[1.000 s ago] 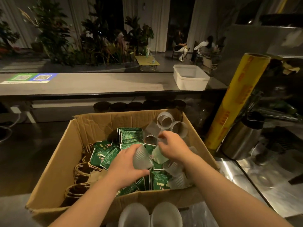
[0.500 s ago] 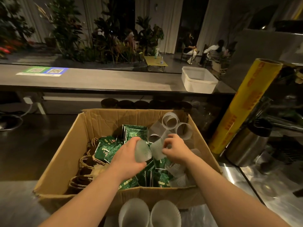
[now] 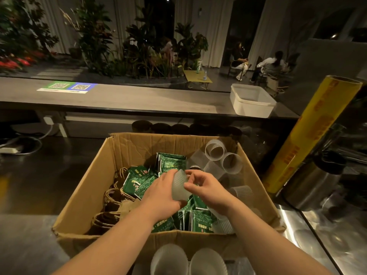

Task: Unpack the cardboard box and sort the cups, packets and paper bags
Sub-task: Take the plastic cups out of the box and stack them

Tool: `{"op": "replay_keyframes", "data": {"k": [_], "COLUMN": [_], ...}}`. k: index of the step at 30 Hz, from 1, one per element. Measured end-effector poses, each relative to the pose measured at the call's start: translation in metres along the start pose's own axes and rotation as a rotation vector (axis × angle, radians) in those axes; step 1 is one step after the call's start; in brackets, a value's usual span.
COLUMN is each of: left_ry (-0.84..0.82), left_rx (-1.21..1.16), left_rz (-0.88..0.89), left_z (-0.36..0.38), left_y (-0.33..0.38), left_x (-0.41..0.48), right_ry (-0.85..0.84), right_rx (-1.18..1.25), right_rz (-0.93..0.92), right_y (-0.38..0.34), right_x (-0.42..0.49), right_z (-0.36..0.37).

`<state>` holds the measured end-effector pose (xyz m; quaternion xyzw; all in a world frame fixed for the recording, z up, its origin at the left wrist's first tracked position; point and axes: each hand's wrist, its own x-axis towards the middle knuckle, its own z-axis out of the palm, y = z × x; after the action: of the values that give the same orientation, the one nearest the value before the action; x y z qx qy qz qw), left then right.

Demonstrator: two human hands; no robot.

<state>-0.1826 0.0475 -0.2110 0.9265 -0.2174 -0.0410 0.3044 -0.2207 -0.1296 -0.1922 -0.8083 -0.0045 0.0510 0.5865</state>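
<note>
1. Over the middle of the cardboard box, the left hand grips a frosted ribbed cup, with its fingers curled round the cup's left side.
2. From 3 o'clock of that cup, the right hand meets it. The thumb lies against the cup's wall and the curled fingers close over its upper end, so both hands hold the one cup, raised just above the contents.
3. Under the hands lie green printed packets, spread from the box's centre to 12 o'clock and down to 6 o'clock.
4. At 9 o'clock inside the box, brown paper bags with twisted handles stand packed against the left wall.
5. At 1 to 3 o'clock inside the box, loose frosted cups lie on their sides; two in the far right corner show their open mouths.
6. At 6 o'clock, outside the near wall of the box, two stacks of cups stand side by side on the counter.
7. At 3 o'clock, outside the box, a yellow roll leans upright, with a steel jug just beside it.
8. At 1 o'clock, on the raised ledge beyond, sits a white tub; at 11 o'clock on the same ledge lies a QR-code sign.
</note>
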Motion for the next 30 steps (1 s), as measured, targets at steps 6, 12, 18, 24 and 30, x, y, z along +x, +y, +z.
{"op": "replay_keyframes", "data": {"k": [6, 12, 18, 24, 30], "left_ry": [-0.013, -0.017, -0.033, -0.024, -0.018], "left_rx": [0.018, 0.038, 0.027, 0.003, -0.011], "left_rz": [-0.009, 0.034, 0.05, 0.021, 0.021], "left_z": [0.001, 0.001, 0.001, -0.001, -0.001], "left_y": [-0.002, -0.001, -0.001, -0.001, -0.002], "left_x": [0.0, 0.0, -0.002, -0.001, -0.001], "right_ry": [0.152, -0.229, -0.054, 0.248, 0.006], "right_rx": [-0.514, -1.322, -1.025, 0.126, 0.039], "right_rz": [0.104, 0.343, 0.318, 0.118, 0.026], "right_y": [0.003, 0.041, 0.035, 0.015, 0.006], "right_x": [0.012, 0.007, 0.008, 0.002, 0.003], "right_z": [-0.041, -0.057, -0.062, -0.05, -0.017]}}
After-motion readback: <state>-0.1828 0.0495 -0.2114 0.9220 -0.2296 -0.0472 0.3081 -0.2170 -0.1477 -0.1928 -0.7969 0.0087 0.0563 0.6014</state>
